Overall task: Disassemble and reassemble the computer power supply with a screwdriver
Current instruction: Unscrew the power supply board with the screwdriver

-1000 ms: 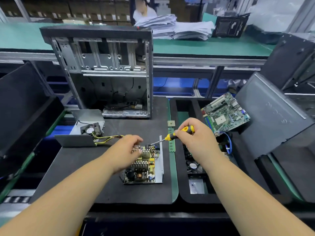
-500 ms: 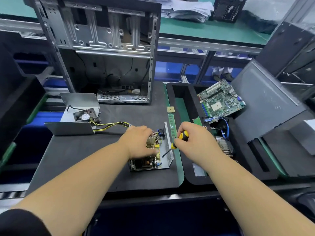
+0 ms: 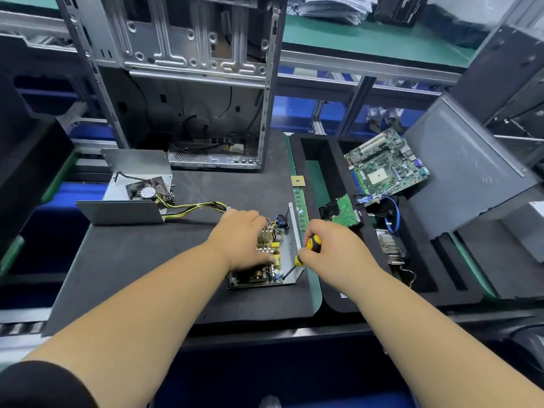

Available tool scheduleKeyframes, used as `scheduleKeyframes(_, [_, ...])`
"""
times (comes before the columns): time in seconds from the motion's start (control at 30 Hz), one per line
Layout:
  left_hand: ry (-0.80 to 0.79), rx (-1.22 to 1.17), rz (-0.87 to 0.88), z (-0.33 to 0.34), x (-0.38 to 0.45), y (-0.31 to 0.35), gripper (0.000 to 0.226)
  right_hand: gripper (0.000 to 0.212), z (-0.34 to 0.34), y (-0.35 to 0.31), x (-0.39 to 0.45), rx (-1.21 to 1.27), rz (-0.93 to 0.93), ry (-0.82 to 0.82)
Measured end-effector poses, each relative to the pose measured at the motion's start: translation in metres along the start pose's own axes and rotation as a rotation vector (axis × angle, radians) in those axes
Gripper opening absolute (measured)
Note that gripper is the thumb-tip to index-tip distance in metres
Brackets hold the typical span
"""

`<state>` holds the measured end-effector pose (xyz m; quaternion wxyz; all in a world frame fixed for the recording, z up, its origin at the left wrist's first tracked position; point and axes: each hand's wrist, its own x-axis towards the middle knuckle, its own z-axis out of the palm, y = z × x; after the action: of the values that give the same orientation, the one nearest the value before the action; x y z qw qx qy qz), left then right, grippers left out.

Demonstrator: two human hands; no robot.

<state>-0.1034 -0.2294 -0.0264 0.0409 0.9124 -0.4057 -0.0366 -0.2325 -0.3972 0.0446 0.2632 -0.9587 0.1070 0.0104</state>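
Observation:
The opened power supply board (image 3: 266,265), with heatsinks and coils in a grey metal base, lies on the black foam mat (image 3: 132,260). My left hand (image 3: 241,240) rests on top of the board, fingers over the heatsinks, thumb near its front. My right hand (image 3: 329,248) grips a yellow-and-black screwdriver (image 3: 303,253). Its shaft slants down-left and its tip meets the near right corner of the board. The power supply's cover (image 3: 129,192), with a fan inside, lies to the left, joined to the board by yellow and black wires (image 3: 191,207).
An empty computer case (image 3: 188,83) stands upright behind the mat. A RAM stick (image 3: 300,207) and a CPU chip (image 3: 298,181) lie at the mat's right edge. The black foam tray (image 3: 329,178) on the right holds a motherboard (image 3: 385,163), a drive, a heatsink and blue cables.
The screwdriver has swung from the board's far right side down to its near right corner. My left hand has stayed on the board. The camera has come closer and tilted down.

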Motion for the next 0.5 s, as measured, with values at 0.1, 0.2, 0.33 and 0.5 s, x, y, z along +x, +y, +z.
scheduleKeyframes(0.1, [-0.005,0.006,0.000,-0.0009,-0.0002,0.0001,0.082,0.014,0.0007,-0.0010,0.0010,-0.018,-0.005,-0.002])
scheduleKeyframes(0.2, [-0.009,0.004,0.002,-0.0017,0.0002,0.0004,0.081,0.013,0.0012,-0.0016,0.0017,-0.029,-0.005,-0.009])
scheduleKeyframes(0.33, [-0.006,-0.001,0.003,-0.0029,-0.0005,0.0006,0.080,0.013,0.0012,-0.0011,0.0015,-0.042,-0.005,-0.018])
scheduleKeyframes(0.5, [-0.012,0.012,0.005,-0.0045,-0.0013,0.0012,0.078,0.012,0.0006,-0.0012,0.0015,-0.044,-0.004,-0.023])
